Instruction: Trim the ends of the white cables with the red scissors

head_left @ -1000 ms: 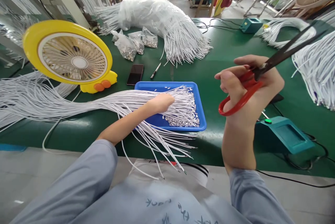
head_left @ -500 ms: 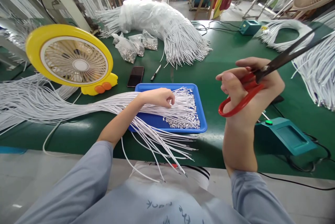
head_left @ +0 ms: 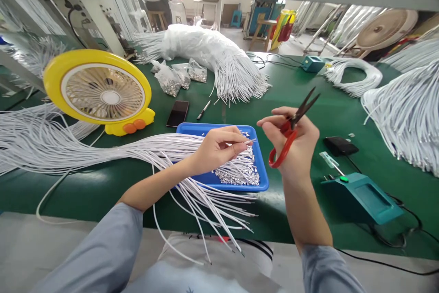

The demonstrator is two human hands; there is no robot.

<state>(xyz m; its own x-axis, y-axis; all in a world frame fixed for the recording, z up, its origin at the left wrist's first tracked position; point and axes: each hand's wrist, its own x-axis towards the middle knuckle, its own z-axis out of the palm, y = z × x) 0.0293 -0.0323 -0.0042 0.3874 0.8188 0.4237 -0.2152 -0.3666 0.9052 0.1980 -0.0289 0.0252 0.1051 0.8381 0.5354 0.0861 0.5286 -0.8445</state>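
Observation:
My left hand (head_left: 219, 150) is closed above the blue tray (head_left: 264, 169), pinching a thin cable end (head_left: 251, 141) whose tip sticks out past the fingertips. Looped over the fingers of my right hand (head_left: 302, 142) is a pair of scissors (head_left: 285, 150) with red handles. Its dark blades point up and away, slightly apart, clear of the cable. A bundle of white cables (head_left: 144, 146) runs from the left into the tray. Small silvery metal pieces (head_left: 236, 177) lie in the tray by the cable ends. Several cables (head_left: 206, 197) hang over its front edge.
A yellow fan (head_left: 146, 117) stands at left. Behind the tray lie a phone (head_left: 177, 113), a pen (head_left: 203, 110), bags of metal parts (head_left: 169, 82) and a plastic-wrapped cable bundle (head_left: 202, 46). A teal device (head_left: 366, 197) and more white cables (head_left: 404, 114) are at right.
My left hand has lifted from the cables and moved right, now with a cable end between its fingers. My right hand has come left and nearer it with the scissors. The view has tilted up.

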